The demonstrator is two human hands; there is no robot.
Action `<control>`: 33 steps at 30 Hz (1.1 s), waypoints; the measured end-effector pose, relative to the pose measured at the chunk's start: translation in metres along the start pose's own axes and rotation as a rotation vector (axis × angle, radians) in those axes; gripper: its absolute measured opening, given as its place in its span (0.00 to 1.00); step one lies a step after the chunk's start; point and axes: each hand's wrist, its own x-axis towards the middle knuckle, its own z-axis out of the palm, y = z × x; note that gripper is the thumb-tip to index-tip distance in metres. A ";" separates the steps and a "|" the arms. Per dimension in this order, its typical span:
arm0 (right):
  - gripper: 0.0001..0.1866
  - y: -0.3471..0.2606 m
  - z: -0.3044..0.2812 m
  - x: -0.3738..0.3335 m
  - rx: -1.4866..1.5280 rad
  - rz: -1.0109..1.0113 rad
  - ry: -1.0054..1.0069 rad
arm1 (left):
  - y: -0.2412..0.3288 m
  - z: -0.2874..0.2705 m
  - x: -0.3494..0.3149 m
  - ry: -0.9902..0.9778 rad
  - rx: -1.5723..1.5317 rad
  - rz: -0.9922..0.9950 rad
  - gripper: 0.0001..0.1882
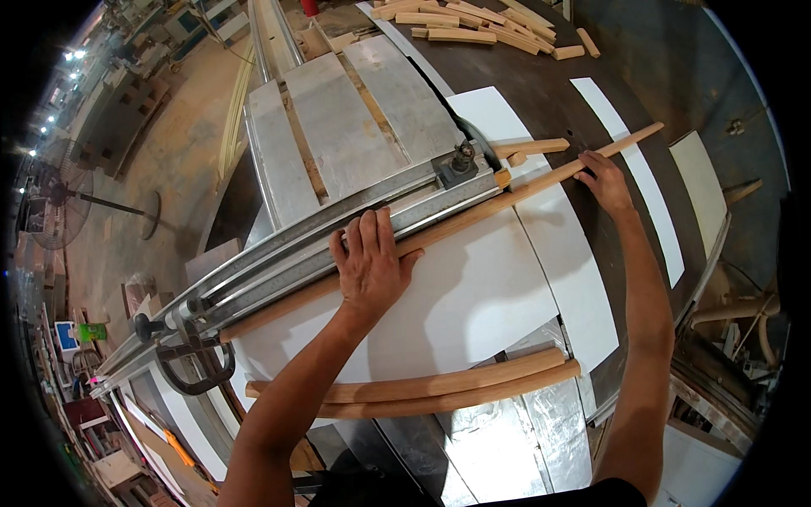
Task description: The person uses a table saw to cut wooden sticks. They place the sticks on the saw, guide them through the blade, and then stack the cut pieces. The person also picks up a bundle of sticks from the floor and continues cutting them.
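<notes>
A long, slim wooden strip [465, 225] lies along the near side of a metal fence [405, 221] on a sliding-table saw. My left hand [372, 266] is closed over it near the middle, fingers reaching across the fence and thumb on the strip's near side. Toward the strip's far right end, my right hand [604, 180] grips it between thumb and fingers. A small orange-yellow block [503, 178] sits at the fence's end, close to the strip. No blade can be made out. Two more wooden strips [448, 377] lie side by side nearer my body.
Short wood offcuts [486, 35] are heaped at the far right of the dark tabletop [583, 51]. Two short pieces [532, 148] lie beyond the strip. White sheets [439, 304] cover part of the surface. A black curved handle [187, 384] juts out at left. A fan [59, 193] stands farther off.
</notes>
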 end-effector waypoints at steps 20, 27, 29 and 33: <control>0.22 -0.001 0.000 0.003 0.001 -0.018 0.009 | -0.003 0.003 0.001 0.021 0.014 0.010 0.47; 0.23 0.003 0.002 0.001 0.009 0.009 -0.011 | -0.003 -0.001 0.000 0.006 -0.012 0.000 0.46; 0.24 0.008 0.001 0.001 0.003 0.009 -0.010 | -0.003 -0.001 0.000 0.000 -0.021 -0.009 0.47; 0.26 0.013 -0.007 -0.022 -0.041 0.044 -0.019 | -0.001 -0.003 -0.001 -0.007 -0.067 -0.035 0.46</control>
